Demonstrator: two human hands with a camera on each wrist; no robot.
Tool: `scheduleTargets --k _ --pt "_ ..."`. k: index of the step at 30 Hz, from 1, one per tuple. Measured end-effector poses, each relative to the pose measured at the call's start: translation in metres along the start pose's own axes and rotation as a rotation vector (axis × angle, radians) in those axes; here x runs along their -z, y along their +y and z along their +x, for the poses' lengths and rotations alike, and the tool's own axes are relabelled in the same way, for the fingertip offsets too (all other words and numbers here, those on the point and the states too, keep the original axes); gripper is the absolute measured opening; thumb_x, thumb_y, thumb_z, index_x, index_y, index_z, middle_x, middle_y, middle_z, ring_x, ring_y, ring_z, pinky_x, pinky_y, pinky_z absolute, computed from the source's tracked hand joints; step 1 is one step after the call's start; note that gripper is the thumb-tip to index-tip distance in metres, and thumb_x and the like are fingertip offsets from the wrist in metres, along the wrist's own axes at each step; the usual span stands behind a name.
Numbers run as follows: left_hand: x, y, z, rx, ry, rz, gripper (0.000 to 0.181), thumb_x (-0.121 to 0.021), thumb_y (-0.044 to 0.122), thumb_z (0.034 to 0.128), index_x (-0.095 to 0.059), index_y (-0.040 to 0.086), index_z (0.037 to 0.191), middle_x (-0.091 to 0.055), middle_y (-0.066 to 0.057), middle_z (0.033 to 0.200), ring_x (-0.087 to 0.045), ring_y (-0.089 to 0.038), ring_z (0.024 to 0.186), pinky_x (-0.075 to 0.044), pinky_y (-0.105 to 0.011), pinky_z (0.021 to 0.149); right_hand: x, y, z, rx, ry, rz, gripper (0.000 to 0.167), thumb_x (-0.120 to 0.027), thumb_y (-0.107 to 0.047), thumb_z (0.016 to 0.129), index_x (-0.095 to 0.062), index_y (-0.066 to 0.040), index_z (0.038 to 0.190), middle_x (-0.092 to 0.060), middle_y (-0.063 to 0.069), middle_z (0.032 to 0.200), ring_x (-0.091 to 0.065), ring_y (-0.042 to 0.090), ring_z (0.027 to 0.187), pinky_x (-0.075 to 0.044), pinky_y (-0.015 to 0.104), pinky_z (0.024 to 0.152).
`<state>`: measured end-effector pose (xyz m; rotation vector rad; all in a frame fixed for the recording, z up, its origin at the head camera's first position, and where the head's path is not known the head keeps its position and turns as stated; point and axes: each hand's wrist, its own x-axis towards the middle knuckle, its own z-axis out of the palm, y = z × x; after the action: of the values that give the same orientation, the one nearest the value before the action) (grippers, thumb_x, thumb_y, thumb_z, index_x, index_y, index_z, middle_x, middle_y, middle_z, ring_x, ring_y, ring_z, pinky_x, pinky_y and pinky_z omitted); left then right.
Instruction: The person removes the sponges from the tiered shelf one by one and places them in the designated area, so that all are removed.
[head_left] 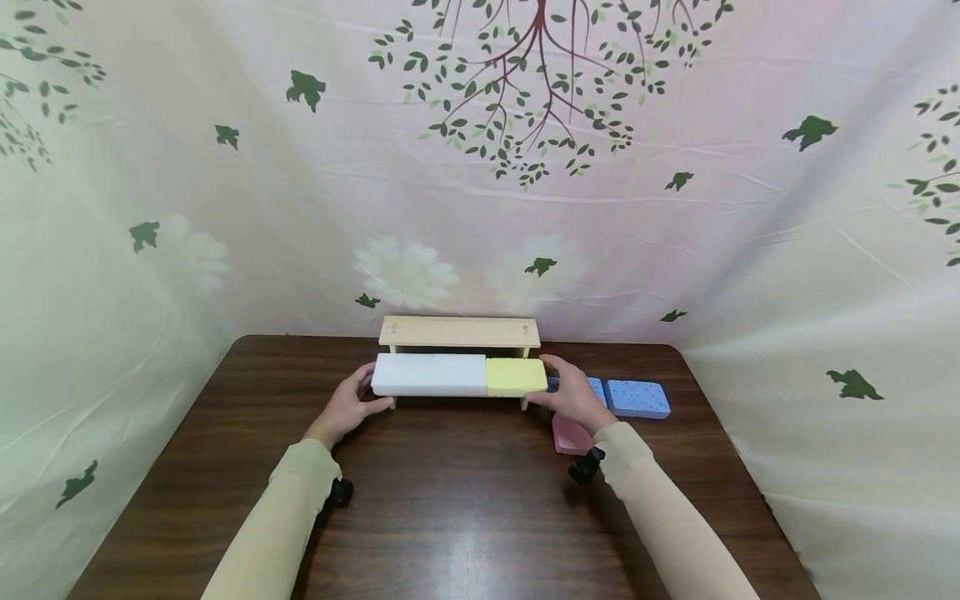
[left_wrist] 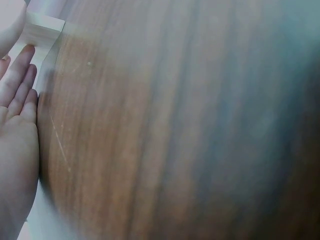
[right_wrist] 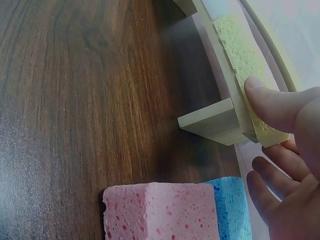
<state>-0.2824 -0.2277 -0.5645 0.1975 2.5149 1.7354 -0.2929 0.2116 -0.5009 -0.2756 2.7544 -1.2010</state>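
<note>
Near the middle of the frame, I see a yellow, porous, oblong sponge (head_left: 516, 377) end to end with a smooth white foam-looking length (head_left: 429, 375), along a pale wooden rack (head_left: 459, 331). The right hand (head_left: 573, 396) pinches the sponge's outer end, thumb on its front face; the left hand (head_left: 348, 407) spreads around the white end, fingers fairly straight. I'd judge both light, soft, easily dented, not slippery: best held gently by the ends.

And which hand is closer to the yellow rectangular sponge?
The right. The right hand touches the yellow rectangular sponge at its end; the left hand is at the row's opposite end, beside the white rectangular stretch.
</note>
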Motion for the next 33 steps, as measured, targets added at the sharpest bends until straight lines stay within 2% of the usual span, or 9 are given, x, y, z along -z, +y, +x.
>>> scheduleTargets --k 7,15,18,21,28,33 --pt "0.001 0.006 -0.001 0.014 -0.013 -0.01 0.088 -0.083 0.012 0.0924 -0.032 0.003 0.163 -0.045 -0.024 0.16 -0.032 -0.043 0.154 -0.02 -0.062 0.126 0.001 0.002 -0.001 0.001 0.013 0.043 0.086 -0.089 -0.025 0.087 -0.044 -0.005 0.157 -0.057 0.016 0.149 -0.055 0.037 0.137 -0.053 0.055 0.104" --pt "0.004 0.039 -0.013 0.024 -0.037 0.005 0.083 -0.081 0.008 0.0927 -0.034 -0.002 0.161 -0.046 -0.027 0.159 -0.033 -0.045 0.153 -0.024 -0.062 0.125 0.002 0.005 -0.003 0.013 0.037 0.042 0.084 -0.09 -0.028 0.086 -0.047 -0.006 0.155 -0.059 0.016 0.147 -0.056 0.038 0.135 -0.05 0.056 0.107" --pt "0.004 0.042 -0.016 0.01 -0.039 -0.003 0.083 -0.081 0.008 0.093 -0.034 -0.002 0.16 -0.047 -0.027 0.158 -0.034 -0.045 0.153 -0.025 -0.063 0.124 0.004 0.004 -0.005 0.02 0.04 0.049 0.084 -0.091 -0.027 0.086 -0.047 -0.005 0.154 -0.059 0.017 0.147 -0.057 0.039 0.134 -0.051 0.056 0.106" --pt "0.004 0.038 -0.014 0.009 -0.038 -0.008 0.083 -0.081 0.008 0.0932 -0.034 -0.002 0.161 -0.047 -0.027 0.158 -0.034 -0.045 0.153 -0.024 -0.064 0.124 0.005 0.004 -0.007 0.023 0.04 0.047 0.085 -0.09 -0.027 0.086 -0.046 -0.004 0.154 -0.059 0.017 0.147 -0.057 0.039 0.134 -0.052 0.056 0.106" --pt "0.0 0.003 0.0 0.018 -0.012 -0.016 0.088 -0.084 0.014 0.092 -0.032 0.005 0.163 -0.047 -0.023 0.159 -0.034 -0.041 0.154 -0.022 -0.062 0.125 0.01 0.003 -0.013 0.031 0.042 0.045 0.084 -0.088 -0.025 0.088 -0.044 -0.003 0.156 -0.057 0.021 0.148 -0.059 0.042 0.132 -0.055 0.054 0.101" --pt "0.0 0.01 -0.004 0.02 -0.011 -0.021 0.086 -0.083 0.01 0.0922 -0.034 0.005 0.162 -0.049 -0.024 0.158 -0.034 -0.042 0.153 -0.021 -0.062 0.125 0.013 0.002 -0.018 0.037 0.051 0.05 0.084 -0.089 -0.026 0.088 -0.045 -0.006 0.156 -0.058 0.02 0.147 -0.061 0.041 0.13 -0.056 0.054 0.1"
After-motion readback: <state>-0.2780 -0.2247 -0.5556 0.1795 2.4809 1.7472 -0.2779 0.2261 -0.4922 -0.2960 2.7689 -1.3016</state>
